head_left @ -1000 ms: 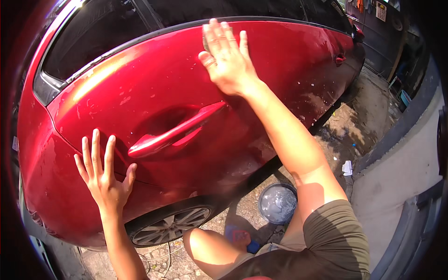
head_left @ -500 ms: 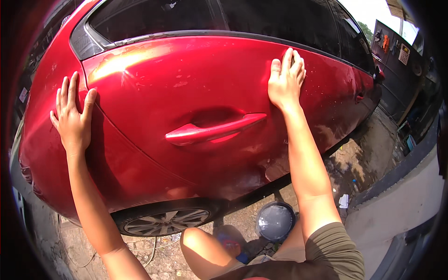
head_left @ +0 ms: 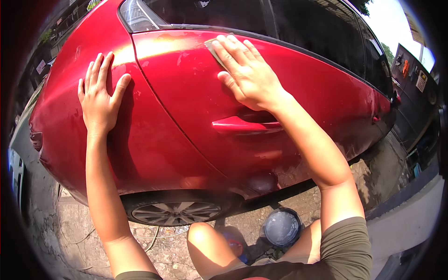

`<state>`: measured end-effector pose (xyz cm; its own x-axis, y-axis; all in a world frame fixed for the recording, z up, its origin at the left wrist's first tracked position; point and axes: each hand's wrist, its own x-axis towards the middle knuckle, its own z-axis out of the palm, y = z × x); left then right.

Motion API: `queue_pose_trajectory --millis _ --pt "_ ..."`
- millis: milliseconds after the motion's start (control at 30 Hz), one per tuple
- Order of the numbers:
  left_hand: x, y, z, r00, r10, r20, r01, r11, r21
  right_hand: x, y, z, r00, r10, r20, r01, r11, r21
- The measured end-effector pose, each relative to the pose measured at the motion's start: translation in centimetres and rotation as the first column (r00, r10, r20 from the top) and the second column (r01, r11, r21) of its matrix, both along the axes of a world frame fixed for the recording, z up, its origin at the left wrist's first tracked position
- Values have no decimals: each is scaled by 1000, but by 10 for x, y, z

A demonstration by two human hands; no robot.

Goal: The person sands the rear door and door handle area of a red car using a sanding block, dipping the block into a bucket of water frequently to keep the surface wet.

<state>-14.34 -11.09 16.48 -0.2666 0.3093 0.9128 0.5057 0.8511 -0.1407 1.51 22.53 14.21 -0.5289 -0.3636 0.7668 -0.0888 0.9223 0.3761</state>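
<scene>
The red car's rear door [head_left: 186,98] fills the middle of the view, with its handle [head_left: 233,125] below my right hand [head_left: 247,74]. That hand presses a thin grey-green pad [head_left: 211,49] on the upper door, just under the dark window trim, fingers extended over it. My left hand [head_left: 100,100] rests with spread fingers on the rear side panel [head_left: 65,126], left of the door seam, with nothing visible in it.
Below are the rear wheel [head_left: 172,212], my bent knees, a round bucket [head_left: 282,226] of greyish liquid and a hose [head_left: 154,240] on cracked concrete [head_left: 79,214]. At right stand a dark board [head_left: 406,102] hung with tools and a pale low wall [head_left: 396,224].
My left hand has risen from low by the door seam onto the rear panel. In the last half second, my right hand moved left along the upper door, and the pad's edge now shows.
</scene>
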Motion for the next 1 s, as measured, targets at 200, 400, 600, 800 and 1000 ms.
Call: queue_pose_trajectory --millis 200,400,600,800,1000 --pt "-4 -28 3 999 16 -28 -17 999 -35 -43 -30 31 979 152 134 -169 977 127" --pt "3 -1 3 1000 14 -28 -13 1000 28 -18 -4 48 979 30 203 -83 963 258" --pt "-2 -16 -2 1000 23 -20 -23 999 39 -66 -77 55 975 134 178 -173 958 230" --pt "-3 0 -8 1000 -13 -11 14 996 88 -100 -103 64 991 77 106 -98 972 214" --pt "-4 1 -9 999 -24 -38 28 995 91 -110 -117 64 996 81 48 -88 983 160"
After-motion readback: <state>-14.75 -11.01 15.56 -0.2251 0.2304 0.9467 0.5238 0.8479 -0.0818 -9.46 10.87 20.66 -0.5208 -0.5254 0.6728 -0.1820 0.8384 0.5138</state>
